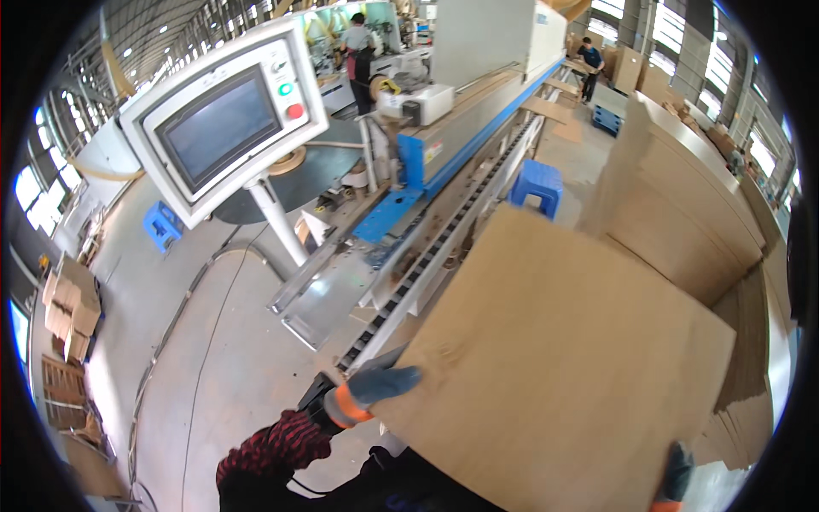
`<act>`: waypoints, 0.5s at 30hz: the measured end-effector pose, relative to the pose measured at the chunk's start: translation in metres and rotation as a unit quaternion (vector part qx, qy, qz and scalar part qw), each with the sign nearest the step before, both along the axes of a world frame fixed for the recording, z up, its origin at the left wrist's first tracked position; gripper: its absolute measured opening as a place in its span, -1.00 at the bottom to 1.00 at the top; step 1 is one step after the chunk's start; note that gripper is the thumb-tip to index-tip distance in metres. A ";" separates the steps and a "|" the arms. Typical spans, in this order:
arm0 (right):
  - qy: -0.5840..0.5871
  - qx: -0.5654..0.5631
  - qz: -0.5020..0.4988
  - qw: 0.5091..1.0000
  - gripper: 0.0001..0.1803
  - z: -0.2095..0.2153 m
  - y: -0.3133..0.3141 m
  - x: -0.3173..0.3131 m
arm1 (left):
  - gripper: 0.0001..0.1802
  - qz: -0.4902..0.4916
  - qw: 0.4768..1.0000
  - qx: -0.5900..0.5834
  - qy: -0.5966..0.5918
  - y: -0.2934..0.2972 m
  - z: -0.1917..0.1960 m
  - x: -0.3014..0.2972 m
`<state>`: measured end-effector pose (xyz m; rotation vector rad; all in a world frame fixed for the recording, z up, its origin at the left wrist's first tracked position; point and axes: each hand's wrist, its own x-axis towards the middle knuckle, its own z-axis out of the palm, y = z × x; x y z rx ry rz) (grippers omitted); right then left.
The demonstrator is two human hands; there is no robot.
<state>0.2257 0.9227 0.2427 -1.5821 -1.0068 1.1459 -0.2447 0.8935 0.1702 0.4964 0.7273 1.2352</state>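
Note:
A large flat tan wooden panel [563, 358] is held up in front of me, tilted, and covers much of the lower right. At its left edge, my left hand [380, 386], in a dark grey glove with an orange cuff, grips the board with the thumb lying on its face. My right hand [677, 474], in the same kind of glove, holds the lower right edge; most of its fingers are hidden behind the panel. Just beyond the panel's left corner runs the black chain track [426, 269] of a long machine [486, 111] with a blue edge strip.
A control panel [226, 115] with a screen and red button stands on a post at left. Blue stools [536, 186] [162, 224] sit on the floor. Tall stacks of boards [682, 196] rise at right. Two people [590, 64] [358, 55] are farther back. Cables [183, 320] cross the floor.

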 end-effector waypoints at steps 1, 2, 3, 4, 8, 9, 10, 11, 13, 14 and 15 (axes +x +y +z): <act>-0.010 -0.013 0.017 1.000 -0.61 -0.014 0.012 -0.029 | -0.35 0.035 0.998 -0.039 0.021 -0.017 -0.017 -0.026; -0.015 -0.025 0.036 0.999 -0.65 -0.031 0.022 -0.056 | -0.37 0.062 0.995 -0.064 0.038 -0.032 -0.034 -0.051; -0.015 -0.037 0.056 0.998 -0.68 -0.051 0.032 -0.082 | -0.38 0.087 0.992 -0.069 0.055 -0.044 -0.051 -0.076; 0.016 -0.061 0.049 0.997 -0.70 -0.073 0.040 -0.106 | -0.40 0.099 0.988 -0.101 0.069 -0.054 -0.067 -0.100; -0.027 -0.060 0.084 0.994 -0.73 -0.181 0.061 -0.187 | -0.45 0.137 0.881 -0.121 0.436 -0.069 -0.102 -0.191; -0.098 -0.021 0.119 0.988 -0.71 -0.212 0.062 -0.209 | -0.45 0.101 0.785 -0.135 0.596 -0.065 -0.103 -0.207; -0.177 0.032 0.151 0.972 -0.70 -0.242 0.064 -0.229 | -0.44 0.144 0.674 -0.051 0.723 -0.061 -0.104 -0.216; -0.169 -0.012 0.138 0.976 -0.68 -0.273 0.067 -0.252 | -0.44 0.157 0.540 0.011 0.827 -0.056 -0.104 -0.219; -0.327 0.052 0.240 0.913 -0.66 -0.326 0.070 -0.299 | -0.38 0.171 0.542 0.100 0.817 -0.045 -0.105 -0.214; -0.472 0.171 0.303 0.810 -0.65 -0.347 0.070 -0.322 | -0.35 0.105 0.541 0.142 0.822 -0.038 -0.108 -0.203; -0.330 0.076 0.250 0.907 -0.65 -0.355 0.075 -0.331 | -0.33 0.024 0.549 0.165 0.819 -0.034 -0.114 -0.189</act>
